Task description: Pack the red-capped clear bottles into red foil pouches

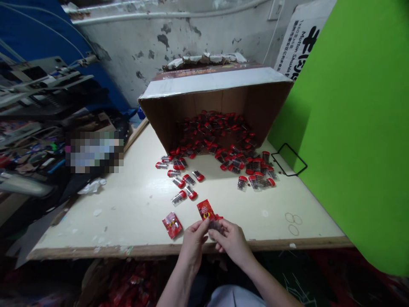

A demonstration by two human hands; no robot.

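Observation:
Near the table's front edge my left hand (194, 237) is closed, thumb and fingers pinching the lower end of a red printed packet (205, 208). Close against it, my right hand (234, 239) is closed around a small clear bottle (214, 229) with dark contents; a bit of red shows at its top. The fingers partly cover both things, and I cannot tell whether the bottle touches the packet. A pair of red printed packets (172, 225), seemingly stacked, lies on the table to the left of my hands.
A cardboard box (217, 81) lies on its side at the back, with many red-capped bottles (211, 128) spilling out onto the table (128, 209). Rubber bands (293, 224) and a black wire frame (289, 159) lie at right, beside a green panel (354, 128). Crumpled tissue (92, 186) lies left.

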